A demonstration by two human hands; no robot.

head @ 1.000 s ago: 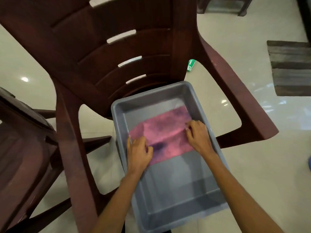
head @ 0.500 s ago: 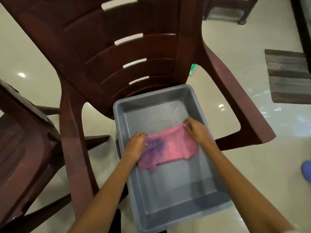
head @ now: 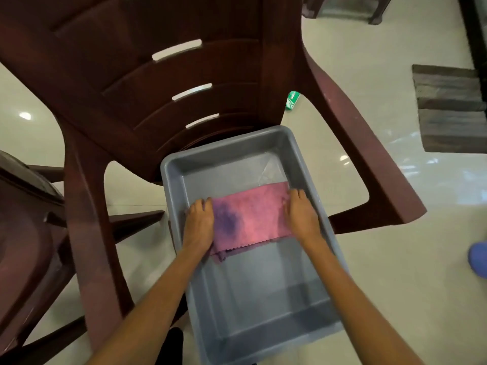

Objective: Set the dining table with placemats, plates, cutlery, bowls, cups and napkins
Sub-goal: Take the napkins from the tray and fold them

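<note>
Dark maroon plastic chairs [head: 163, 83] stand on a glossy cream tiled floor [head: 395, 272] near a striped mat [head: 450, 111].

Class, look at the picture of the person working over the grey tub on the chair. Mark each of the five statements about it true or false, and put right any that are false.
1. The pink cloth lies inside the grey tub. True.
2. Only one hand touches the cloth. False: the left hand is on its left end and the right hand on its right end.
3. The cloth has a dark purple patch nearer the left hand. True.
4. The tub is full of plates and cups. False: only the cloth and something clear at the far right corner show in it.
5. The tub sits on the seat of a dark red plastic chair. True.
</note>
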